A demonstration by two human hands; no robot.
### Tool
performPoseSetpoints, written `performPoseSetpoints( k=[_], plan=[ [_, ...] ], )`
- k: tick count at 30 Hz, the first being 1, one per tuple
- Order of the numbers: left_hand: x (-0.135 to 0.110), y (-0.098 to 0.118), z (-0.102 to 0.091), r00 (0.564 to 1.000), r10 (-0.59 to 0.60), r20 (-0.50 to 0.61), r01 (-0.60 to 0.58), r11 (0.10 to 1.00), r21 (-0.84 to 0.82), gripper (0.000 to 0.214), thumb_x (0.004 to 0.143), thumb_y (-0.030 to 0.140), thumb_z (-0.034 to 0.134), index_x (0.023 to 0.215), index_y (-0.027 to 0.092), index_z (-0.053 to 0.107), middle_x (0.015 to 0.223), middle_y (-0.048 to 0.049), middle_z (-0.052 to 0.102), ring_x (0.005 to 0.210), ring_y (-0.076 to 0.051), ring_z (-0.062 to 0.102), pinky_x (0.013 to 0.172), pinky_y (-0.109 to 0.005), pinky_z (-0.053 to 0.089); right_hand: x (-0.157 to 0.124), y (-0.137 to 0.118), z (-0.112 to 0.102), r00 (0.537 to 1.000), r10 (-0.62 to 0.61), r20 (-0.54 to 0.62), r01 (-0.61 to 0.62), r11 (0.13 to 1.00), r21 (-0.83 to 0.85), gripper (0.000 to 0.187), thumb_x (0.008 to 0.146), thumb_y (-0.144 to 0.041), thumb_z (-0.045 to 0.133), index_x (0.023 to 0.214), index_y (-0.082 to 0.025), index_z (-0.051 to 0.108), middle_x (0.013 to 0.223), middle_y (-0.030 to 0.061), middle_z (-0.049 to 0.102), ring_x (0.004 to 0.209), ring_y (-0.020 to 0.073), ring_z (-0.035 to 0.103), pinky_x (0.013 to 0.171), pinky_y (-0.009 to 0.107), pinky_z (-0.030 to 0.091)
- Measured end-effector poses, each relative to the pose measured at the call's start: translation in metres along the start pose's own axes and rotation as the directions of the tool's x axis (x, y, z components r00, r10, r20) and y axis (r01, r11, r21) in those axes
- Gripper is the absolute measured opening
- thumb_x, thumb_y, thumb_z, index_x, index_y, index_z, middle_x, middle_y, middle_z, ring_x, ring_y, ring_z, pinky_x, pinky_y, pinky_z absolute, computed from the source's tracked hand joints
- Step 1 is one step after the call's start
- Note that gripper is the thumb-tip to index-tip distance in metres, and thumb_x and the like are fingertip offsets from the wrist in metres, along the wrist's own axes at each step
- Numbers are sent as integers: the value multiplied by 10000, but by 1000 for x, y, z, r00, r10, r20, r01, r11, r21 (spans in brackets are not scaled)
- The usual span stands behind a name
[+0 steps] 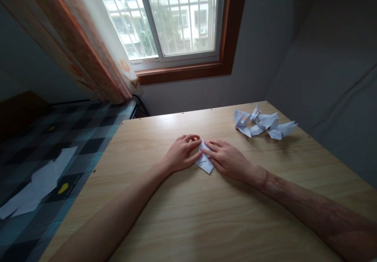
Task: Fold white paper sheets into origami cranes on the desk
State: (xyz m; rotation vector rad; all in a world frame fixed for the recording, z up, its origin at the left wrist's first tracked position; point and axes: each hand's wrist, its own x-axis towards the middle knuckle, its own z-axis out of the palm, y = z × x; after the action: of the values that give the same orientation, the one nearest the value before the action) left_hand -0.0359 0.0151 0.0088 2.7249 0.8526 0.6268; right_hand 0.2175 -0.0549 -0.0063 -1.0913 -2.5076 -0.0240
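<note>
Folded paper: one piece, small and white, flat on the wooden table between your hands, its lower corner toward you and its upper part partly covered by fingers. Your left hand is narrow, fingers bent, fingertips and thumb at the paper's left side. Your right hand lies lower and flatter, fingers stretched across the paper from the right. Both touch it; whether either one pinches it, you cannot tell.

Edges: the paper sits well inside the tabletop, apart from every visible edge. The far edge runs beyond your fingertips, the left edge slants down past your left forearm, and the right edge lies beyond your right forearm. Broad wood surface extends between your forearms toward you, and more lies between your hands and the far edge. Room at far right is narrower: paper cranes stand there near the corner, apart from your right hand.

Counts: two hands, one folded paper, four cranes as far as their overlap lets you count. Left of the table, white paper sheets overlap on a checked cover; their number is unclear. Beyond: one window, with a patterned curtain at its left.
</note>
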Motion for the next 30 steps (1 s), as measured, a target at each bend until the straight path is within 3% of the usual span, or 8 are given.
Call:
performPoseSetpoints(
  k=[9,18,23,30],
  plan=[
    [1,-8,2,1000,-23,-3,23,990,-139,413,1063,447,663,1438,295,744,1460,-103,708,1253,-275,683,1152,-481,523,0,0,0,1000,-4,-14,4,1000,24,457,1116,-238,535,1560,-207,635,1590,184,635,1455,346,599,1227,573,495],
    [0,5,0,999,19,41,-24,994,108,470,1063,461,620,1500,296,671,1481,-126,684,1292,-328,656,1160,-535,490,0,0,0,1000,0,-28,1,999,47,467,1107,-227,531,1562,-214,639,1574,179,651,1445,349,610,1224,578,499],
    [4,13,-1,997,30,74,-45,977,206,488,1073,503,583,1473,238,669,1434,-152,693,1262,-346,658,1144,-537,478,-1,0,2,1000,-6,-21,6,1000,17,486,1105,-228,538,1583,-192,615,1598,187,629,1458,351,602,1240,567,491],
    [5,16,0,998,15,53,-24,982,186,544,1041,560,616,1455,212,675,1406,-174,692,1248,-373,656,1129,-553,476,-1,1,3,999,-15,-32,17,998,62,501,1104,-222,536,1601,-197,599,1586,194,638,1471,357,593,1231,581,503]
  ],
)
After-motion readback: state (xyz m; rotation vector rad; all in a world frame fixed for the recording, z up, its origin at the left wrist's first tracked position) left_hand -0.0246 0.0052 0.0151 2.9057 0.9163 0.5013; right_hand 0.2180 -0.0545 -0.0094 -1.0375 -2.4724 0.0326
